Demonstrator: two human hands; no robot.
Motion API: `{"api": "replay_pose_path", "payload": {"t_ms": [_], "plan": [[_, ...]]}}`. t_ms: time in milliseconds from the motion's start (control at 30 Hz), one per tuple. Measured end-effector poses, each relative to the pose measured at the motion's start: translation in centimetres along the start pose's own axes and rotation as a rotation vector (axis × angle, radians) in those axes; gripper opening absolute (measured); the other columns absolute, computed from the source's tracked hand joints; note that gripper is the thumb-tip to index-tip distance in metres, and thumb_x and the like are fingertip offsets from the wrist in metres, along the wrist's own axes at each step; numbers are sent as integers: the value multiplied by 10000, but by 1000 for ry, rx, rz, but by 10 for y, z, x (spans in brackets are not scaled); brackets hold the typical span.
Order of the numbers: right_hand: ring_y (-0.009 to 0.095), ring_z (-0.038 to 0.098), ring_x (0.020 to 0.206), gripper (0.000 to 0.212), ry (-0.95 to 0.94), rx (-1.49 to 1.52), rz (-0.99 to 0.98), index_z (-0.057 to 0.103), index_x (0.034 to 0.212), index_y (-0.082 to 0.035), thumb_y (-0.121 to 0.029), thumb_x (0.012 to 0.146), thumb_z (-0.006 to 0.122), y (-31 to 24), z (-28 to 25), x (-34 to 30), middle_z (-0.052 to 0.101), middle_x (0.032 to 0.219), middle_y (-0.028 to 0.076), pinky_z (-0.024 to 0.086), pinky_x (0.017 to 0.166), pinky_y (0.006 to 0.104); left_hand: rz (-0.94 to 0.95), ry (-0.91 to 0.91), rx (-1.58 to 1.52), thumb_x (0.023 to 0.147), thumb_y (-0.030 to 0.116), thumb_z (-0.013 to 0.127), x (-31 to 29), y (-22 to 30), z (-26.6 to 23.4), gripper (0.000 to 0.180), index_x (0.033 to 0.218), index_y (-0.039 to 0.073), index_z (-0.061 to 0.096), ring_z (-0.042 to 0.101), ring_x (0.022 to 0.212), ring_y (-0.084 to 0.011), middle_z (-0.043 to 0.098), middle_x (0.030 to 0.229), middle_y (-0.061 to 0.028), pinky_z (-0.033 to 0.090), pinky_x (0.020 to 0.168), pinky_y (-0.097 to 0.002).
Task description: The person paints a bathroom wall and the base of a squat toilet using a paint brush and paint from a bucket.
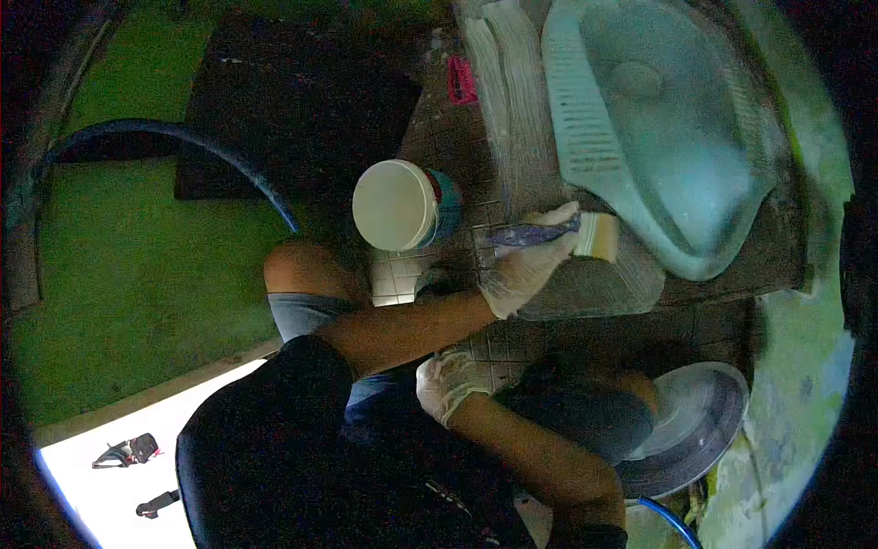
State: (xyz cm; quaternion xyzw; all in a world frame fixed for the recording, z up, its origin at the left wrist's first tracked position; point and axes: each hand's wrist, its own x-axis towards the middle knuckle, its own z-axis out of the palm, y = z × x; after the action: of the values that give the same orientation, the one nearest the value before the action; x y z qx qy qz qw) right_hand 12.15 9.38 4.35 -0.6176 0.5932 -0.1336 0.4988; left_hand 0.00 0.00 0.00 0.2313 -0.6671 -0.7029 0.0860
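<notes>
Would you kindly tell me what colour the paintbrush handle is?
Bluish-purple paintbrush handle, clearest in the head view.

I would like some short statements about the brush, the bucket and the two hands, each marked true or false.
1. One gloved hand holds a wide paintbrush. True.
2. The brush bristles are next to the pale squat toilet pan. True.
3. The white bucket stands to the right of the pan. False: it stands to the left of the pan, on the tiled floor.
4. The other gloved hand holds the bucket. False: it is low, near the person's body, apart from the bucket.
5. Both hands are bare. False: both wear light gloves.
</notes>
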Motion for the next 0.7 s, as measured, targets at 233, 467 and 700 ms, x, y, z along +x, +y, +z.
{"api": "replay_pose_path", "payload": {"t_ms": [233,467,700], "plan": [[372,644,885,293,-47,1,40,653,975,46,-148,806,515,2,-7,3,655,993,237,489,697,552,-182,285,-193,858,80,649,10,21,-49,409,1247,-4,555,580,982,-133,603,1170,-88,468,886,-264],[358,637,869,269,-16,-86,-58,632,930,56,-143,812,494,1,0,6,645,906,262,493,758,453,78,95,388,867,149,629,7,58,-55,361,1199,14,592,591,1003,-182,629,1134,-122,449,907,-283],[329,644,868,277,148,186,193,665,940,21,-158,831,484,8,44,16,657,940,217,500,799,456,84,-237,444,831,240,638,-11,22,33,355,1118,31,627,616,961,-269,642,1039,-164,465,857,-360]]}}
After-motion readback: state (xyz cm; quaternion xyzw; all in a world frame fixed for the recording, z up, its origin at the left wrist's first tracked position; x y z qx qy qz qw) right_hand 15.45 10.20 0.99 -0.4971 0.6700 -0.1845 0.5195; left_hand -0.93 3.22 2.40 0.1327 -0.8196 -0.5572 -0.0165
